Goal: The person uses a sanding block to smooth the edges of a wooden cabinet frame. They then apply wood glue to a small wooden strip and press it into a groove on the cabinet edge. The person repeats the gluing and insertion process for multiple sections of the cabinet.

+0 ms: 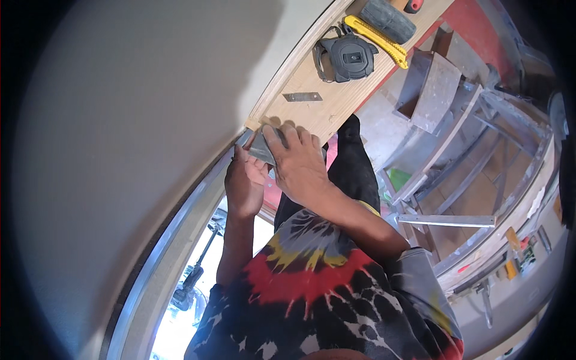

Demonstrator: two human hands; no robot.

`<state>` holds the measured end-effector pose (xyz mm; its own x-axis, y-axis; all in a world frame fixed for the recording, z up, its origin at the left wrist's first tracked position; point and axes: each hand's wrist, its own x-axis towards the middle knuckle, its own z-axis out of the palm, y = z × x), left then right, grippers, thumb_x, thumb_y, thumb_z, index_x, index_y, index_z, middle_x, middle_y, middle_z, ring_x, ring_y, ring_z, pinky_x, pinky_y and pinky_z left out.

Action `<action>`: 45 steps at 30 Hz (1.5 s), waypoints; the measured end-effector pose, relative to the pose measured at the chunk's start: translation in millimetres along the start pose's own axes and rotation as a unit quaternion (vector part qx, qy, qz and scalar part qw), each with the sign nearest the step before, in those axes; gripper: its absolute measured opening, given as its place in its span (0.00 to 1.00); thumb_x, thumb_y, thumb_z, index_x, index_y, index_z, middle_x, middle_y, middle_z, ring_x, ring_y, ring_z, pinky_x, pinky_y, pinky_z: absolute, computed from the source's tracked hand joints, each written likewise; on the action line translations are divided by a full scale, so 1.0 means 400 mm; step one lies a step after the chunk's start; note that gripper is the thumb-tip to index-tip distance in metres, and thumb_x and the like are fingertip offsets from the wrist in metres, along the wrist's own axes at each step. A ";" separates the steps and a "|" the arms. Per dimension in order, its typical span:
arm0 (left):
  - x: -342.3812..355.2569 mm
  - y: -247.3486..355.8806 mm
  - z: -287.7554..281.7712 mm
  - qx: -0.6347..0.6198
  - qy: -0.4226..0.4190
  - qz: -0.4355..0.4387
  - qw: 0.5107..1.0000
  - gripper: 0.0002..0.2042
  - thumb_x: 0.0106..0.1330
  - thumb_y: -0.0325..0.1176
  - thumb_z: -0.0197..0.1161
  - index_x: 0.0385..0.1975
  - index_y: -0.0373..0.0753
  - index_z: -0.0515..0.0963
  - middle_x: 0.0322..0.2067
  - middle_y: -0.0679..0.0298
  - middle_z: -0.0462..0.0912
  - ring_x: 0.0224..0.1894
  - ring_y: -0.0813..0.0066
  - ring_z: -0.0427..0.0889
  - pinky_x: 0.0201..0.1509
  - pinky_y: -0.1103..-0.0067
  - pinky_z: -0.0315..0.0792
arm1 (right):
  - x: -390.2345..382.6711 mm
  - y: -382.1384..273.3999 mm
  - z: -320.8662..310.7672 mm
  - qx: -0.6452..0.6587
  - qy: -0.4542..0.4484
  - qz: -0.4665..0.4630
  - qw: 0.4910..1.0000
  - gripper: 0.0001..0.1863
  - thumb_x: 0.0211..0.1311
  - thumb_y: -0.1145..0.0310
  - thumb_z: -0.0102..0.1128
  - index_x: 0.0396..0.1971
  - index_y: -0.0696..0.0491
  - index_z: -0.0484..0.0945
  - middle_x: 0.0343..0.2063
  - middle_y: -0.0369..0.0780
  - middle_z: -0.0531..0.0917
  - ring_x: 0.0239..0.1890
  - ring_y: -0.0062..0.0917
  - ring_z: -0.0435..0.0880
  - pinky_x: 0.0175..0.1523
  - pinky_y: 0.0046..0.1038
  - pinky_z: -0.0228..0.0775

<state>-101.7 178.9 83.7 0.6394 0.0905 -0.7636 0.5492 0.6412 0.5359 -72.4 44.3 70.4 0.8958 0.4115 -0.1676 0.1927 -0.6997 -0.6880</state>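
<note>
Ctr frame, R hand (300, 165) grips grey block (262, 150) at wood plank (329, 112) end, prob. smoothing, next needing steady pressure; L hand (248, 187) curls beside, grip unclear.

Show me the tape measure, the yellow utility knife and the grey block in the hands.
Tape measure (353, 58): head view, middle of its dark case.
Yellow utility knife (377, 41): head view, middle of its handle.
Grey block (261, 149): head view, the uncovered part of its face.

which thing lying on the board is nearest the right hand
The flat metal strip; the black tape measure and yellow knife lie farther from the right hand.
</note>
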 end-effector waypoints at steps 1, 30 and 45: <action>-0.005 0.002 0.008 -0.006 0.003 -0.008 1.000 0.30 0.76 0.49 0.39 0.66 0.29 0.55 0.64 0.52 0.63 0.66 0.65 0.62 0.71 0.69 0.52 | -0.016 0.004 0.000 -0.010 -0.005 -0.001 1.000 0.36 0.47 0.70 0.62 0.61 0.55 0.65 0.50 0.49 0.70 0.50 0.44 0.70 0.51 0.41 0.62; -0.003 -0.005 -0.002 0.008 -0.024 0.024 0.999 0.23 0.75 0.49 0.43 0.57 0.37 0.65 0.53 0.59 0.71 0.55 0.69 0.69 0.63 0.72 0.59 | 0.009 -0.026 0.011 0.016 0.004 0.032 0.999 0.36 0.47 0.65 0.64 0.60 0.57 0.66 0.49 0.49 0.71 0.49 0.43 0.70 0.51 0.42 0.63; 0.002 0.002 -0.012 0.043 -0.064 0.031 0.997 0.28 0.75 0.49 0.40 0.66 0.33 0.57 0.67 0.55 0.58 0.68 0.65 0.59 0.72 0.70 0.50 | 0.034 -0.050 0.004 -0.008 -0.015 0.089 0.996 0.34 0.48 0.62 0.66 0.57 0.56 0.69 0.50 0.48 0.73 0.50 0.43 0.73 0.51 0.44 0.65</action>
<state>-103.1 183.1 81.9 0.7336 0.0260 -0.6790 0.5471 0.5701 0.6129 -64.6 64.6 80.7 0.9042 0.2974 -0.3066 0.0391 -0.7724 -0.6340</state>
